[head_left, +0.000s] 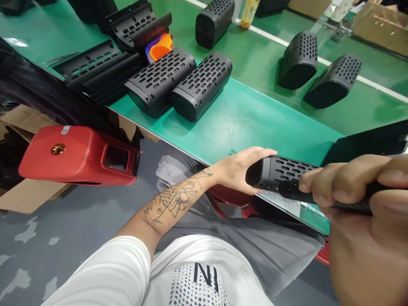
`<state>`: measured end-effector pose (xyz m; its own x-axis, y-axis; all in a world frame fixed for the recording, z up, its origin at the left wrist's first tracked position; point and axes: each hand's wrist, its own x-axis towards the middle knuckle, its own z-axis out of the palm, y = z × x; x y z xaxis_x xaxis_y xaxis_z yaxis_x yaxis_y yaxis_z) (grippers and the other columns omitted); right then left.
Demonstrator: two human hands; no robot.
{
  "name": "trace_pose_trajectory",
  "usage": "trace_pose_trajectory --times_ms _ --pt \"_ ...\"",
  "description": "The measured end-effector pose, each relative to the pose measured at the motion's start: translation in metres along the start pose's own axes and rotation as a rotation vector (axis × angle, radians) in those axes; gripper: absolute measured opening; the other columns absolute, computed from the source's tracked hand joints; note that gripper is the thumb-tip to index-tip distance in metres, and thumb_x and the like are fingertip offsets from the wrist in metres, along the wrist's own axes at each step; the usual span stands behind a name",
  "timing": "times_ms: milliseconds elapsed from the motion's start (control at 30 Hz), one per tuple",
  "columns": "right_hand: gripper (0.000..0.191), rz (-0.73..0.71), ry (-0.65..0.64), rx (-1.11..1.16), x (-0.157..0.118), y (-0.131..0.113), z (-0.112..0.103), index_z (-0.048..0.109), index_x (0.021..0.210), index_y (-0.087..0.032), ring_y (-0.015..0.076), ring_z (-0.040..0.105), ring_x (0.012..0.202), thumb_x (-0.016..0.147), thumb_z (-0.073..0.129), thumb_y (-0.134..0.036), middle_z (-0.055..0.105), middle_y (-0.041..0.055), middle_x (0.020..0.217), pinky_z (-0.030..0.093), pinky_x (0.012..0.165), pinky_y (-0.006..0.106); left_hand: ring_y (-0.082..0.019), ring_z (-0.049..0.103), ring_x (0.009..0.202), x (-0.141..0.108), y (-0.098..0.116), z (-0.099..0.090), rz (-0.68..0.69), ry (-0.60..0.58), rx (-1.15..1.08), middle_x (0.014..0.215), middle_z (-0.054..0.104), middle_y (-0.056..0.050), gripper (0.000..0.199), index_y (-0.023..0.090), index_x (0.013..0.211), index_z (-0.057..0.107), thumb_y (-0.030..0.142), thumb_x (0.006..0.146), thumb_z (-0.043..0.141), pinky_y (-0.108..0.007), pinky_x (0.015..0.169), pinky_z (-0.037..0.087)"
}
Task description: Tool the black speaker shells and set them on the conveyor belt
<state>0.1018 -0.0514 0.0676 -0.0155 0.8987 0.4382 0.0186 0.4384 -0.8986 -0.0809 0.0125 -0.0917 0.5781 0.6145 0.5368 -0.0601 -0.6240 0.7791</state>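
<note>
- Boxes first: a cardboard box (pixel 381 25) sits at the far right corner beyond the table (pixel 242 123); you cannot tell what it holds. More flat cardboard (pixel 22 123) lies on the floor at your left, beside a red moulded part (pixel 79 155) with a brass fitting on top.
- An orange cup (pixel 161 46) sits among the black slotted panels (pixel 95 63) at the far left of the table; its inside is hidden.
- Your left hand (pixel 240 170) cups the near end of a black slotted housing (pixel 280 172), fingers over the top, thumb beneath, grip clenched around it.
- Your right hand (pixel 357 191) is clenched around a dark tool (pixel 296 193) whose tip touches the housing's side.
- The housing hangs at the table's near edge, above your lap, lying sideways. It is matte black, rounded, with rows of oblong slots.
- Two like housings (pixel 181 83) lie side by side mid-table; three more (pixel 318 70) stand farther off, near a bottle (pixel 249 15).
</note>
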Motion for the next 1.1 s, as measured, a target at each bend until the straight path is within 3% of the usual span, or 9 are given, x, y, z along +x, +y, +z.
trace_pose_trajectory --times_ms 133,367,600,700,800,867,967,1033,1100 --pt "0.034 -0.032 -0.183 0.070 0.007 0.001 0.007 0.064 0.081 -0.025 0.0134 0.048 0.038 0.080 0.096 -0.035 0.056 -0.0068 0.053 0.052 0.040 0.038 -0.034 0.056 0.153 0.001 -0.005 0.002 0.009 0.010 0.007 0.160 0.055 -0.015 0.096 0.027 0.166 0.042 0.042 0.082 0.086 -0.052 0.132 0.047" --pt "0.027 -0.062 -0.295 0.106 0.007 0.008 0.002 0.063 0.087 -0.023 0.0120 0.050 0.040 0.087 0.089 -0.029 0.058 -0.0066 0.058 0.051 0.043 0.033 -0.034 0.056 0.154 0.000 -0.003 0.003 -0.048 -0.012 0.006 0.163 0.055 -0.016 0.099 0.024 0.166 0.043 0.044 0.080 0.089 -0.049 0.133 0.047" --pt "0.026 -0.065 -0.256 0.060 -0.003 0.014 0.007 0.064 0.084 -0.024 0.0162 0.059 0.049 0.085 0.090 -0.028 0.063 -0.0040 0.061 0.058 0.053 0.036 -0.030 0.058 0.153 0.001 0.005 -0.007 -0.103 -0.035 0.087 0.164 0.055 -0.017 0.099 0.020 0.165 0.042 0.042 0.080 0.089 -0.045 0.131 0.048" --pt "0.025 -0.040 -0.170 0.025 -0.009 0.005 0.003 0.070 0.087 -0.025 0.0193 0.063 0.053 0.086 0.090 -0.040 0.064 -0.0023 0.063 0.061 0.057 0.040 -0.035 0.057 0.155 -0.018 0.019 0.013 -0.167 0.069 0.272 0.164 0.056 -0.020 0.104 0.020 0.165 0.040 0.052 0.079 0.090 -0.052 0.130 0.050" --pt "0.031 -0.054 0.054 0.041 -0.004 -0.007 -0.028 0.073 0.094 -0.027 0.0185 0.058 0.049 0.085 0.090 -0.053 0.060 -0.0039 0.062 0.059 0.054 0.040 -0.043 0.058 0.153 -0.057 0.045 0.060 -0.245 0.345 0.609 0.158 0.059 -0.028 0.115 0.014 0.167 0.035 0.068 0.081 0.088 -0.059 0.125 0.052" --pt "0.030 -0.145 0.309 -0.124 0.007 -0.007 -0.067 0.074 0.096 -0.025 0.0183 0.058 0.049 0.086 0.089 -0.048 0.060 -0.0037 0.062 0.058 0.052 0.038 -0.045 0.059 0.149 -0.085 0.063 0.094 -0.192 0.401 0.757 0.156 0.058 -0.033 0.105 0.008 0.166 0.037 0.063 0.089 0.082 -0.062 0.121 0.055" --pt "0.025 -0.273 0.679 -0.476 0.024 0.007 -0.140 0.074 0.087 -0.018 0.0170 0.061 0.052 0.084 0.090 -0.038 0.062 -0.0009 0.062 0.055 0.054 0.033 -0.037 0.066 0.142 -0.101 0.082 0.124 -0.060 0.250 0.719 0.152 0.064 -0.027 0.070 0.012 0.155 0.055 0.043 0.095 0.069 -0.051 0.115 0.061" --pt "0.026 -0.281 0.746 -0.521 0.030 0.022 -0.180 0.072 0.080 -0.018 0.0164 0.062 0.052 0.082 0.090 -0.036 0.062 0.0002 0.061 0.054 0.056 0.032 -0.029 0.068 0.138 -0.082 0.087 0.121 0.175 0.074 0.640 0.148 0.070 -0.018 0.047 0.020 0.140 0.068 0.032 0.094 0.066 -0.042 0.117 0.060" --pt "0.030 -0.257 0.723 -0.466 0.031 0.035 -0.206 0.068 0.077 -0.020 0.0187 0.062 0.051 0.079 0.091 -0.038 0.062 0.0005 0.059 0.055 0.057 0.035 -0.026 0.062 0.146 -0.042 0.088 0.100 0.417 -0.084 0.632 0.156 0.068 -0.010 0.040 0.027 0.134 0.072 0.026 0.094 0.065 -0.041 0.127 0.050"
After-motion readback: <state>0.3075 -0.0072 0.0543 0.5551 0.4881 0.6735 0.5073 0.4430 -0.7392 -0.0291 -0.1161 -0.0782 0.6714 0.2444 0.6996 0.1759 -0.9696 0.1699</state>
